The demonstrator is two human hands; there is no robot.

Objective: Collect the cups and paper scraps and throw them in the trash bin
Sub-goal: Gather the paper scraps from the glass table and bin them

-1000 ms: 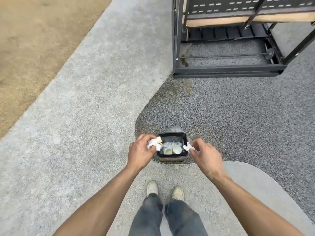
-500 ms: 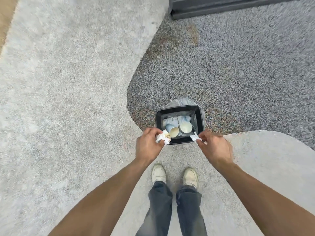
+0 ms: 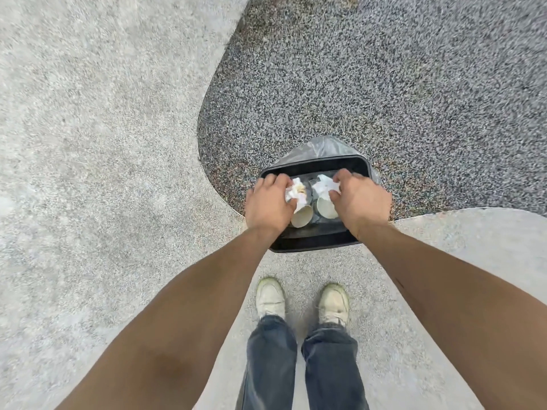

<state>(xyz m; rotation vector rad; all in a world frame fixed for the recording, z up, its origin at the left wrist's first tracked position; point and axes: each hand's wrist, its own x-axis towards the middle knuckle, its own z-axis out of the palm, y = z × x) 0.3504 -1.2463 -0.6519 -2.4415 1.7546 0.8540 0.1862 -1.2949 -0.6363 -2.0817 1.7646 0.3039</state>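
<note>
Both hands hung over the open trash bin (image 3: pixel 313 250), left hand (image 3: pixel 268 204) and right hand (image 3: pixel 362 199) each clutching a crumpled paper scrap (image 3: pixel 297 192) above cups (image 3: pixel 302 217) inside; best to let go squarely over the mouth, low.

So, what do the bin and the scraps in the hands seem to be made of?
Trash bin: probably hard plastic, black with a smooth dull sheen; its liner looks like thin glossy film. Scraps: likely paper or tissue, white, matte, sharply crumpled.
</note>
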